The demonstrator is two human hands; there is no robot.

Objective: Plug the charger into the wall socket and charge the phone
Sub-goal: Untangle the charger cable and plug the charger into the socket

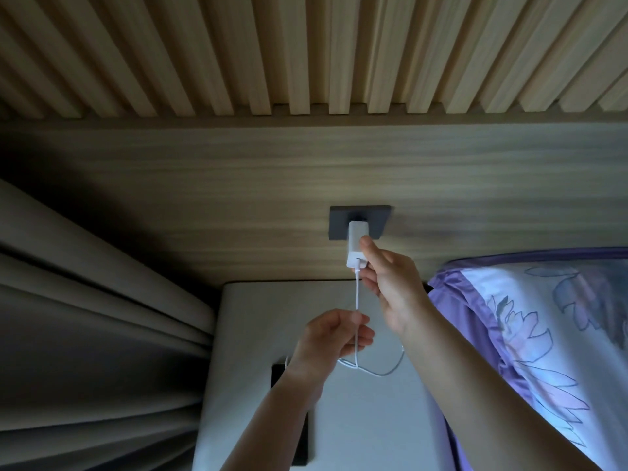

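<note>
A white charger block point(355, 243) sits in the dark wall socket point(377, 219) on the wooden panel. My right hand point(390, 283) pinches the block's lower end between thumb and fingers. A white cable point(357, 300) drops from the block into my left hand point(334, 338), which is closed around it. Below that hand the cable loops over the bedside table point(356, 419). A dark phone point(302, 436) lies flat on the table, largely hidden under my left forearm.
Grey curtains point(102, 317) hang in folds at the left, right beside the table. A purple flowered pillow point(543, 334) lies at the right, touching the table's edge. Vertical wooden slats point(306, 52) cover the wall above the panel.
</note>
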